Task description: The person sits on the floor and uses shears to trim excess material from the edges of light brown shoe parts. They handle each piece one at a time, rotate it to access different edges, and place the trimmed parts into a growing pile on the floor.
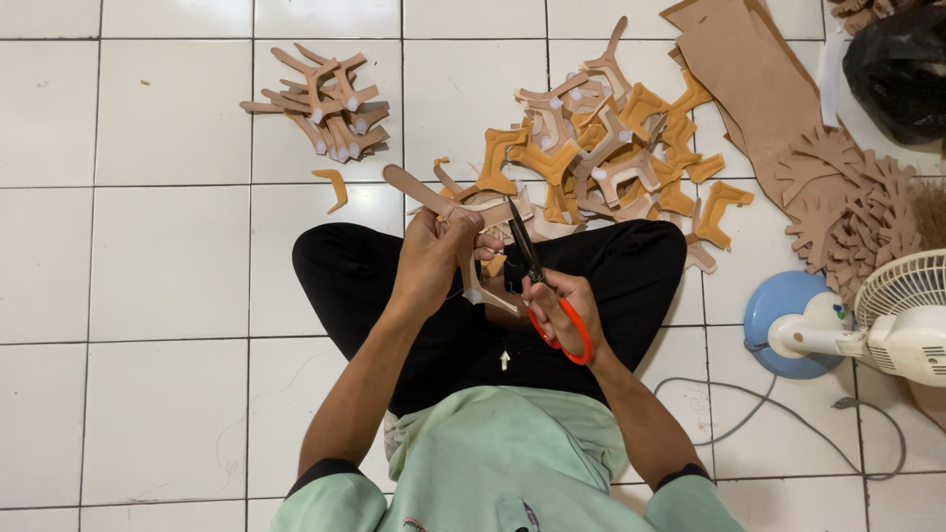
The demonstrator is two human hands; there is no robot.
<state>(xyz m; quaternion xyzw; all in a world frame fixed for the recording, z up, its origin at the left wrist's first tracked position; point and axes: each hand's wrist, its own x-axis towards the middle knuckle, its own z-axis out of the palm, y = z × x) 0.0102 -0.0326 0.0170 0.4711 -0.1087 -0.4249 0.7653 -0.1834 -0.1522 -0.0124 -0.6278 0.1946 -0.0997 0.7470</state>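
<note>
— What has the left hand (431, 258) got hold of?

— A forked tan cut-out (463, 241), a thin flat piece with long arms. The fingers wrap around its middle, near where the arms meet, and it is held up over the lap, above the crossed legs in black trousers (394, 276).

— And the right hand (564, 313)?

— Closed through the orange handles of a pair of scissors (537, 281), blades pointing up and away toward the piece, tips close beside one arm of it.

— How would that piece handle, do you think?

— Light, I'd judge, and bendy rather than stiff; it looks like thin leather or foam sheet. The free arms would likely flop if gripped at a tip, so the hold near the fork seems the sound place, close to the blades.

— Fragile?

— Probably not, though narrow arms could crease. Nothing slippery about the surface.

— What lies around?

— A heap of orange and tan pieces (611, 148) on the white tiled floor (148, 266) just ahead, a smaller stack (325, 103) further left, and a fan (887, 325) at the right.
</note>
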